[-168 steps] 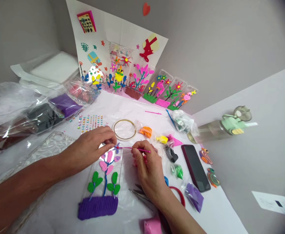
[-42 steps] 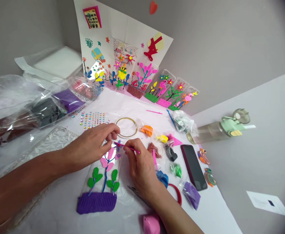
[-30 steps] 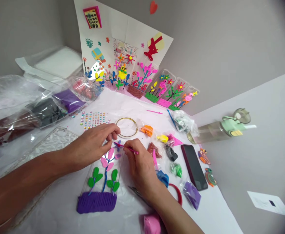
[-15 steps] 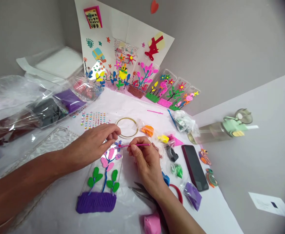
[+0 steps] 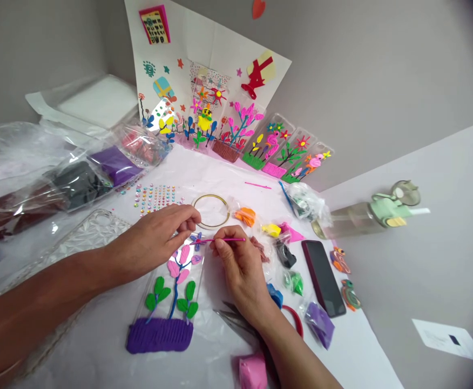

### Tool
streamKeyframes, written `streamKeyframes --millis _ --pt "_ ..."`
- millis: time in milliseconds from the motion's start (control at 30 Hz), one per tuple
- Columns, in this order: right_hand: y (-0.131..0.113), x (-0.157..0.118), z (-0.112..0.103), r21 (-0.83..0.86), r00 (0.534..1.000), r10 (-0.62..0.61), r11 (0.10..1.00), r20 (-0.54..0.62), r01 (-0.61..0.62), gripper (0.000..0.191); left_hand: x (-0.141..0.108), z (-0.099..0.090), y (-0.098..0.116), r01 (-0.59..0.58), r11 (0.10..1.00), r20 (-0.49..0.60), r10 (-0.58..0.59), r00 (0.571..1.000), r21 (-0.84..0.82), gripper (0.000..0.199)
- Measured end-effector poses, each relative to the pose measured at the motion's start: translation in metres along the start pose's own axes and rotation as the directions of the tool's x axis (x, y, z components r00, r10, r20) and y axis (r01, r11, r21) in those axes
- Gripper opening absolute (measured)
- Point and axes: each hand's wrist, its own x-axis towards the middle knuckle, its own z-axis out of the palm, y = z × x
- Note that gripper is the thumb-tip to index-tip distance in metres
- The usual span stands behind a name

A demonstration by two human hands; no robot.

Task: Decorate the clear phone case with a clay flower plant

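My right hand pinches a thin pink stick tool. The stick's tip reaches the small blue flower with a red centre at the top of a clear phone case. Modelling clay decorates the case: a purple ridged base, green leaves and pink petals on blue stems. Over the case's upper left, my left hand hovers or rests with loosely bent fingers, thumb apart from them. Nothing shows between those fingers; whether they touch the case is unclear.
Scissors lie beneath my right forearm, near a pink clay block. Bagged clay, a dark phone and a bottle are at right. A gold bangle and rhinestones lie beyond my hands. Decorated cases line the wall.
My right hand and the pink stick have shifted slightly left and up, the tip staying at the flower. My left hand and the case have hardly moved.
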Motion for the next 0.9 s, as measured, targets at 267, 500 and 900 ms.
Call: streamKeyframes --millis 267,500,900 --pt "-0.007 0.002 -0.002 -0.125 0.998 -0.059 0.990 0.039 0.063 0.017 0.000 -0.001 0.002 0.003 1.000 -0.002 -0.003 1.000 -0.007 0.021" --pt "-0.009 0.000 -0.001 0.029 0.989 -0.094 0.995 -0.116 0.098 0.015 0.000 -0.001 0.002 -0.004 1.000 -0.004 0.003 1.000 -0.027 0.019" --pt "-0.036 -0.008 -0.013 0.459 0.989 0.044 0.888 -0.139 0.025 0.018 -0.001 -0.009 0.019 0.033 0.932 -0.248 -0.131 0.960 -0.362 0.026"
